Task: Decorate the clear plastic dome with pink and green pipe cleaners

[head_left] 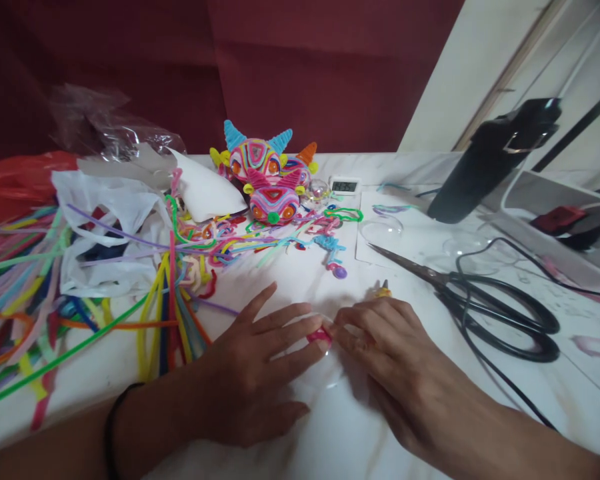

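Note:
A small bright-pink coil (320, 335), apparently of pipe cleaner, lies on a clear plastic dome (331, 381) on the table. My left hand (260, 370) is stretched out with its fingers spread, the fingertips resting on the coil and dome. From the right, my right hand (393, 353) has its thumb and finger at the coil's edge. Its curled fingers close around a yellow tool with a dark tip (383, 289), mostly hidden, so its kind is unclear. Large black-handled scissors (460, 293) lie open to the right of my right hand.
Colourful pipe-cleaner animal heads (273, 193) stand at the back beside a small digital clock (345, 185). Loose pipe cleaners (167, 313) and a white plastic bag (110, 207) crowd the left. A black cylindrical case (490, 160), a cable (485, 360) and a box (560, 233) are at right.

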Tool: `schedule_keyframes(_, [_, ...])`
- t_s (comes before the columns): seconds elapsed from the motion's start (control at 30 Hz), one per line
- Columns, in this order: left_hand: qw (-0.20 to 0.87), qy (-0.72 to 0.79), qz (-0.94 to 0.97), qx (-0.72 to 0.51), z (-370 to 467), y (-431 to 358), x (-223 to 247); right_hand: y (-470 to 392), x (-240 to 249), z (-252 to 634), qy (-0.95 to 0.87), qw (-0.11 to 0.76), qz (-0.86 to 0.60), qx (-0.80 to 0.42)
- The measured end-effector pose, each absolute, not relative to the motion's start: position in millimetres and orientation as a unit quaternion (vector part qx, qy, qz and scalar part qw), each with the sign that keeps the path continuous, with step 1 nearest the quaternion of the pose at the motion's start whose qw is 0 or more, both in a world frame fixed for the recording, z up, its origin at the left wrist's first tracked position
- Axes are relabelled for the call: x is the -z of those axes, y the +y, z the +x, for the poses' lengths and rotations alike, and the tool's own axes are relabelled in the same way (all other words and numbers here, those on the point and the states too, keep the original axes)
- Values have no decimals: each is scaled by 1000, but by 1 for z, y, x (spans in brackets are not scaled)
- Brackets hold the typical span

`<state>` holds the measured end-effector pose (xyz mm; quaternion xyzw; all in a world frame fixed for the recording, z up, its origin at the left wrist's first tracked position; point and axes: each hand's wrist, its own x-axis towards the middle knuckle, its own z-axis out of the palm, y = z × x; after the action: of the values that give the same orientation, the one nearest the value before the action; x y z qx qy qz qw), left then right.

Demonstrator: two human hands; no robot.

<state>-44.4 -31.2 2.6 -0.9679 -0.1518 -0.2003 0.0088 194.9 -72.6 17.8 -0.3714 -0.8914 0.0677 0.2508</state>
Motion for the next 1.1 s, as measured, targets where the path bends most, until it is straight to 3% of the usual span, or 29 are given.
schedule_keyframes(1.1, [5,-153,-955,253,-43,-33,-3,-77,-12,197,-892,288,-345,40])
